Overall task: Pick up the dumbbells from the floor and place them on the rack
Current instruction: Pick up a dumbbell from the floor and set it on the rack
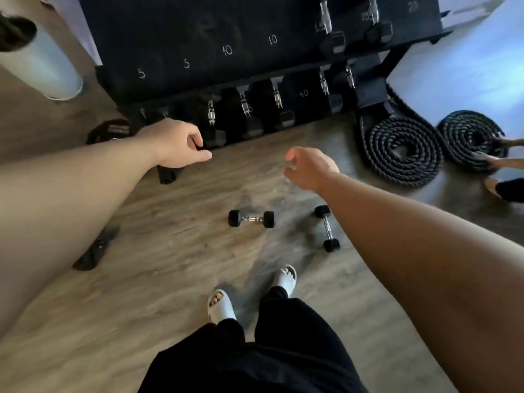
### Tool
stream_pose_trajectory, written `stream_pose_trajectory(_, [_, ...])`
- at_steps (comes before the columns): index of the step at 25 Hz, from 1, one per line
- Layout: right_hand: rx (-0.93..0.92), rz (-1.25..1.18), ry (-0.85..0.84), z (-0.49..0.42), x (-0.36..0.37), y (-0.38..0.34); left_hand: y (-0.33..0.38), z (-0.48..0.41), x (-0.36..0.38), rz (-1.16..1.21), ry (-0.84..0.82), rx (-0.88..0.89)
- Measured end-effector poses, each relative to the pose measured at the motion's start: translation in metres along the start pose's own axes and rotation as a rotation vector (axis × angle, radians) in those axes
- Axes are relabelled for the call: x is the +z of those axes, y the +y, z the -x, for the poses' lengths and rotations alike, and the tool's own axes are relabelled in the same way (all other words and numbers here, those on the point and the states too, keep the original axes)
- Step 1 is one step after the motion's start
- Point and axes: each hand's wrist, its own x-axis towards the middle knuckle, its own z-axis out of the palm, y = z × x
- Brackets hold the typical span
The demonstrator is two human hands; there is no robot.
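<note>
- Two small black hex-ended dumbbells with chrome handles lie on the wood-look floor (170,279): one (251,218) ahead of the white sandals (221,306), the other (327,228) just right of it, partly under the right forearm.
- The black tiered rack (198,38), its shelves marked 5 and 10, stands beyond them.
- Left hand (175,143), fingers loosely curled, empty, hovers near the rack's lower tier.
- Right hand (307,168), half-curled, holds nothing.
- Coiled black battle ropes (402,148) lie at right.

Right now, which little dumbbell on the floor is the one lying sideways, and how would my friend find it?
Start at the big black rack with chalk numbers, then look down across the wooden floor toward the white sandals. Two small dumbbells lie there. The sideways dumbbell is the left one, its handle running left to right, while the neighbouring dumbbell points away toward the rack.
</note>
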Motion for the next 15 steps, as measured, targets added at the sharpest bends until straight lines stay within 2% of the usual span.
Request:
stream_pose_trajectory(5, [-0.066,0.003,0.027,-0.037,0.040,0.016,-0.004,-0.038,0.064,0.054,-0.087,0.010])
stream_pose_trajectory(8, [-0.103,0.028,-0.051,-0.066,0.084,0.028,-0.012,-0.072,0.108,0.052,-0.098,0.009])
stream_pose_trajectory(15, [-0.024,-0.025,-0.212,-0.151,0.256,0.066,-0.058,-0.201,0.242,0.039,-0.171,0.074])
